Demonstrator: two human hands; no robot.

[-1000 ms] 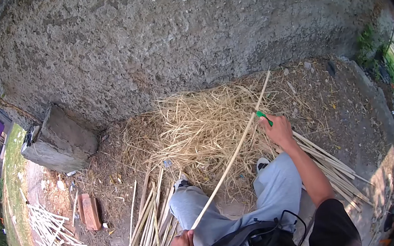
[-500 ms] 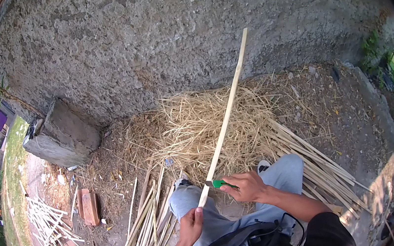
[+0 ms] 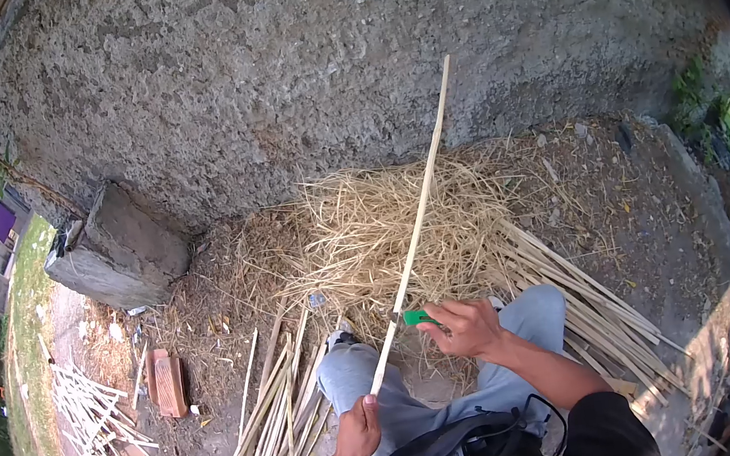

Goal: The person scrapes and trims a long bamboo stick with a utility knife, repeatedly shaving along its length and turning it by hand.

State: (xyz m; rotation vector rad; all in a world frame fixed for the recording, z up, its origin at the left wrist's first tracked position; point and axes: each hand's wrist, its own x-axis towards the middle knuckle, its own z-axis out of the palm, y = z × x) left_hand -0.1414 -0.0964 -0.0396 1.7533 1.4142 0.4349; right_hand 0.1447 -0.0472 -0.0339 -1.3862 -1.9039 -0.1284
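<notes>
My left hand (image 3: 358, 434) is closed around the lower end of a long, pale bamboo strip (image 3: 422, 207), thumb along it. The strip slants up and to the right, its far end in front of the wall. In my right hand (image 3: 466, 333) is a green-handled utility knife (image 3: 415, 317), fingers wrapped round the handle. The knife's blade end is at the strip, well above my left hand; whether the edge touches it is too small to tell. Beyond the strip lies a heap of thin, curly shavings (image 3: 365, 228).
Bundles of strips lie on the ground at left (image 3: 267, 425) and right (image 3: 588, 309) of my legs. Shorter white sticks (image 3: 90, 412) are scattered at far left, near a reddish brick (image 3: 166, 383). A concrete block (image 3: 123, 246) stands against the rough wall (image 3: 271, 74).
The strip has turned and shows a narrower side, its far end slightly left. My right hand with the knife has shifted a little right and up. My left hand has dropped slightly.
</notes>
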